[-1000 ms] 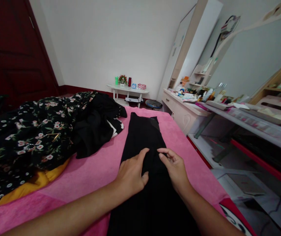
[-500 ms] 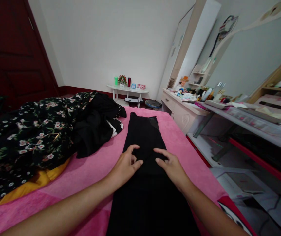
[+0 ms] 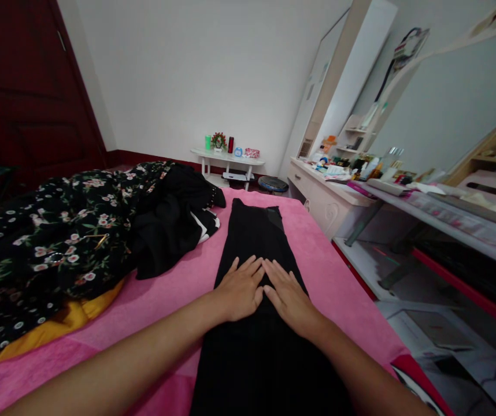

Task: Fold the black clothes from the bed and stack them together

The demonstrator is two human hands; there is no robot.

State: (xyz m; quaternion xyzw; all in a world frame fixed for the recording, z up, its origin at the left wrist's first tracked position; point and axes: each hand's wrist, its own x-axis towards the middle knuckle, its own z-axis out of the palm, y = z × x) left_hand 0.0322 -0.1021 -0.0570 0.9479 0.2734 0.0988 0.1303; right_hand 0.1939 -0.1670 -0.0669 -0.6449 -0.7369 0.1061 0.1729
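Note:
A long black garment, which looks like folded trousers though its exact kind is unclear, lies lengthwise before me on a pink bed cover. Palm down, my left hand rests on its middle with fingers stretched out. Beside it my right hand lies flat on the same cloth, fingers extended. The fingertips of both hands meet or nearly meet at the garment's centre. Neither hand grips anything.
Left on the bed sits a heap of clothes, black floral, dotted and plain black, with yellow cloth beneath. To the right stand a dressing table and a cluttered glass-topped desk. A small white table is against the far wall.
Both hands have come together over the middle of the black garment. Their curled fingers have straightened and now lie flat on the cloth. The view has shifted slightly.

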